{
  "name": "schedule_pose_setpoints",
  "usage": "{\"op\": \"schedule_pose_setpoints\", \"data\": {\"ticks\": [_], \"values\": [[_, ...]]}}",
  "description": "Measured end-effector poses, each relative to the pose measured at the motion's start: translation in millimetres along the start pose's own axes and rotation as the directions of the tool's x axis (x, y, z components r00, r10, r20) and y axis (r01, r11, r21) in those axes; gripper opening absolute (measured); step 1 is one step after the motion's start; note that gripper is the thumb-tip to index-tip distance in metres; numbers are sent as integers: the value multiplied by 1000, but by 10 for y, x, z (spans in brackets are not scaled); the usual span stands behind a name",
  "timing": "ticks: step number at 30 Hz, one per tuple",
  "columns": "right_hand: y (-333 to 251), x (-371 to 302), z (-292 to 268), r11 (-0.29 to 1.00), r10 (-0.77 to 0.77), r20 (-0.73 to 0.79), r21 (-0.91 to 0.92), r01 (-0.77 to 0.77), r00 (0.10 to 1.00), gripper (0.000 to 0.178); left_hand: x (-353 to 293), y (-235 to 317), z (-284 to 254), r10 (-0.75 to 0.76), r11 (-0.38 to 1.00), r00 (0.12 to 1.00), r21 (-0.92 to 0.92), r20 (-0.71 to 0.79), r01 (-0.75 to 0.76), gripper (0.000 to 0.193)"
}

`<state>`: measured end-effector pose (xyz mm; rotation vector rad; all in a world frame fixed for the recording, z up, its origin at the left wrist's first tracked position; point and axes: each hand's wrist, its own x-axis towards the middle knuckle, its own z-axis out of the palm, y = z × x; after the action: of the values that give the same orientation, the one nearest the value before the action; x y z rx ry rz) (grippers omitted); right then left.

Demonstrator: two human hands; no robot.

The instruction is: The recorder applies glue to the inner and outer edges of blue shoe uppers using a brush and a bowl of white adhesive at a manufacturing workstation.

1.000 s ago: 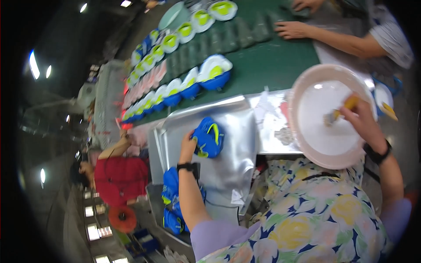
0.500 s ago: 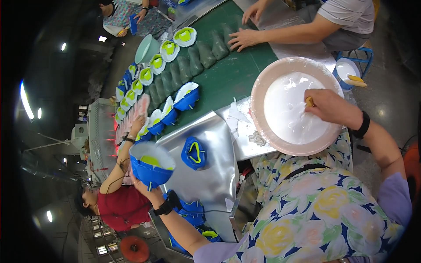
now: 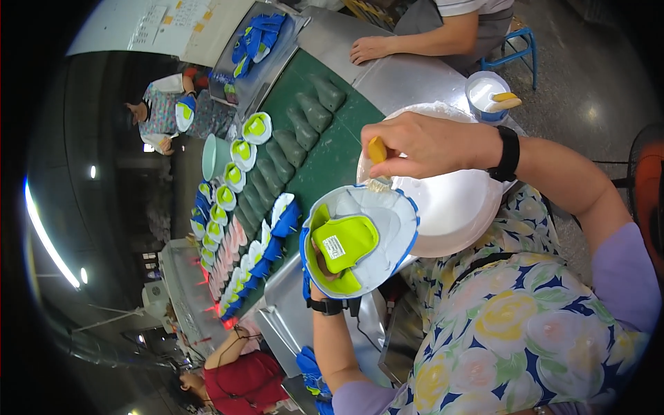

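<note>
A blue shoe upper (image 3: 398, 235) with a pale grey inside and lime-green lining is tilted toward me in front of my body. My left hand (image 3: 322, 266) grips it from behind; a few fingers show through its opening and the rest are hidden. Closed around the yellow handle of a brush (image 3: 377, 149) is my right hand (image 3: 436, 144). The bristles touch the upper's far edge. Behind both hands, a pale pink basin (image 3: 460, 243) of white liquid is partly covered by my right forearm and the upper.
Grey-green shoe lasts (image 3: 302, 130) line the green conveyor (image 3: 346, 142), with rows of uppers (image 3: 256, 128) along it. A small tub (image 3: 484, 90) with another brush stands at the right. Co-workers sit across the belt (image 3: 443, 34), at far left (image 3: 166, 111) and lower left (image 3: 245, 370).
My left hand has brought the upper rightward to the middle and turned its inside toward me. My right hand has lifted the brush from the basin to the upper's edge. The view has shifted.
</note>
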<state>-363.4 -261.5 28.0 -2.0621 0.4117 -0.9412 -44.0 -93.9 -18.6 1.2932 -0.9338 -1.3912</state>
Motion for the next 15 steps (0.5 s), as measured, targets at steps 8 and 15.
{"op": "schedule_pose_setpoints", "data": {"ticks": [8,15], "values": [[103,-318,129,957,286,-262,42,-286,922,36,48,-358,303,379,907,909,-122,-174,-402,69],[132,-484,496,770,588,-219,446,-456,779,39,56,-441,513,473,871,757,108,-452,-479,67]]}}
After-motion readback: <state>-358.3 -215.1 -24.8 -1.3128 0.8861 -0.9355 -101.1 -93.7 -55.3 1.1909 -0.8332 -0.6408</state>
